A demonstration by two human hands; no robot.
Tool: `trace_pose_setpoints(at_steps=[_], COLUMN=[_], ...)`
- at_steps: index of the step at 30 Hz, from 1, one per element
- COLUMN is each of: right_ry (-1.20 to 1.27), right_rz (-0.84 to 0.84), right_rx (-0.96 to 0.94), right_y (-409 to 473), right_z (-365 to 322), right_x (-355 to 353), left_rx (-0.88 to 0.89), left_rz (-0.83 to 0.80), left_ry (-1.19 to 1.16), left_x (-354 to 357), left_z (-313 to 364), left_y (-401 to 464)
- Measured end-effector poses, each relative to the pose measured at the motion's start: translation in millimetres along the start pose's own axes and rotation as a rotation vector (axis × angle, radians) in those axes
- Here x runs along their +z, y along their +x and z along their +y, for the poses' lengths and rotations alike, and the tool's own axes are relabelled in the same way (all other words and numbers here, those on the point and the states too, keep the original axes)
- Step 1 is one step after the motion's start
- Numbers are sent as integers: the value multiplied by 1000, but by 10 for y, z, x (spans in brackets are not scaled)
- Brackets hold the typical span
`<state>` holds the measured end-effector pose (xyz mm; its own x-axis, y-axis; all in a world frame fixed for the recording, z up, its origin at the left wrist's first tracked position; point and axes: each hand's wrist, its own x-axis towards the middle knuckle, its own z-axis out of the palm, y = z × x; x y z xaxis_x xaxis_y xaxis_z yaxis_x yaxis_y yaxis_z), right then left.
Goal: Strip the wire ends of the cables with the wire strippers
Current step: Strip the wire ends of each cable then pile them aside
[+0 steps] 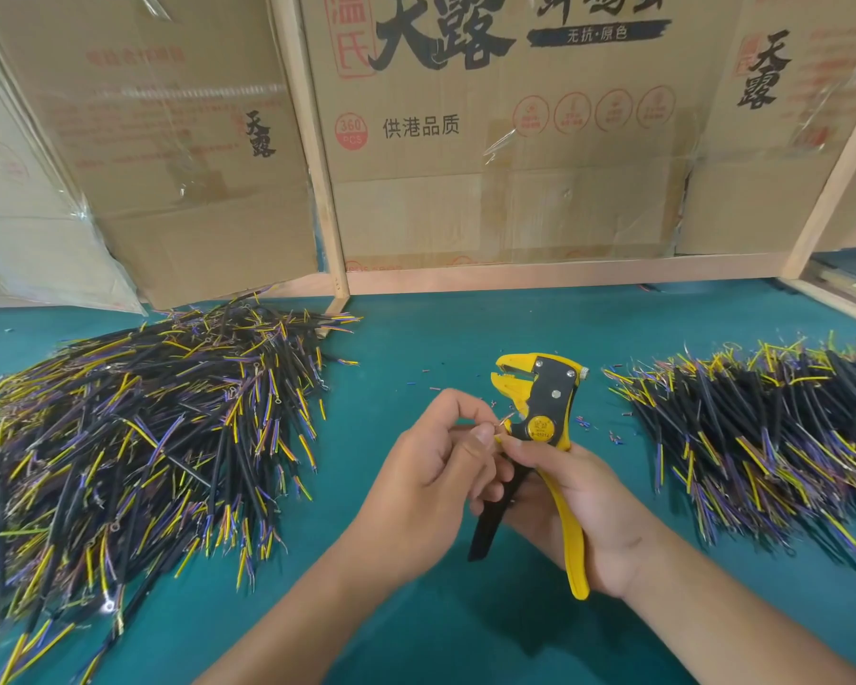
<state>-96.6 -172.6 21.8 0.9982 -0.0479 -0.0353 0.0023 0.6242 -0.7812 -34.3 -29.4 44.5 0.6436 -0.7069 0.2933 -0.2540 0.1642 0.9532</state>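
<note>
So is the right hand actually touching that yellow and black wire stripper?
Touching. The head view shows the right hand with fingers curled round the handles of the yellow and black wire stripper, thumb pressed beside its round yellow label.

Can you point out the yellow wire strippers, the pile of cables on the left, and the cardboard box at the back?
wire strippers point(544, 412): head view, on the black middle plate.
left pile of cables point(134, 427): head view, middle of the heap.
cardboard box point(490, 140): head view, printed front face.
</note>
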Motion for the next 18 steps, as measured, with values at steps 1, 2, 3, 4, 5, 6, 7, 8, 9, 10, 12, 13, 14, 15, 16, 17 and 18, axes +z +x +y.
trace_pose_setpoints(at_steps=[1, 2, 3, 4, 5, 6, 7, 8, 9, 10, 12, 13, 14, 15, 16, 17, 18], right_ry=[-3, -6, -8, -11, -14, -17, -19, -21, -24, -26, -28, -28, -28, -28, -27, -27, -29], right_rz=[-3, -6, -9, -14, -21, -27, -30, -31, -32, -34, -35, -32, -26, -18, -9, -2, 3], right_rx=[-2, -4, -5, -5, -5, -5, -5, -6, -6, -6, -7, -8, -10, -12, -15, -16, -15], right_y=[-4, -6, -7, -9, -9, -9, -9, -8, -9, -10, -13, -13, -15, -14, -14, -13, -12], right_z=[-1, -3, -4, -5, -5, -4, -2, 0, 3, 3, 1, 0, -2, -4, -4, -7, -11], right_x=[2, 3, 3, 3, 5, 5, 5, 4, 4, 5, 7, 9, 10, 14, 13, 13, 14], left_rx=[1, 0, 1, 3, 9, 15, 21, 24, 25, 22, 9, 1, -7, -16, -27, -41, -57], left_rz=[12, 25, 38, 52, 66, 82, 99, 116, 130, 139, 143, 138, 134, 132, 130, 126, 120], left_ry=[2, 10, 23, 34, 40, 43, 45, 47, 49, 46, 27, 9, -12, -34, -60, -88, -116], left_x=[7, 13, 20, 28, 37, 45, 54, 60, 62, 65, 60, 55, 51, 46, 41, 38, 36], left_z=[-6, -15, -25, -35, -41, -44, -48, -51, -50, -47, -45, -43, -36, -29, -19, -8, 6], left_y=[-3, -4, -6, -8, -11, -12, -12, -11, -9, -7, -1, 1, 5, 8, 11, 16, 16])
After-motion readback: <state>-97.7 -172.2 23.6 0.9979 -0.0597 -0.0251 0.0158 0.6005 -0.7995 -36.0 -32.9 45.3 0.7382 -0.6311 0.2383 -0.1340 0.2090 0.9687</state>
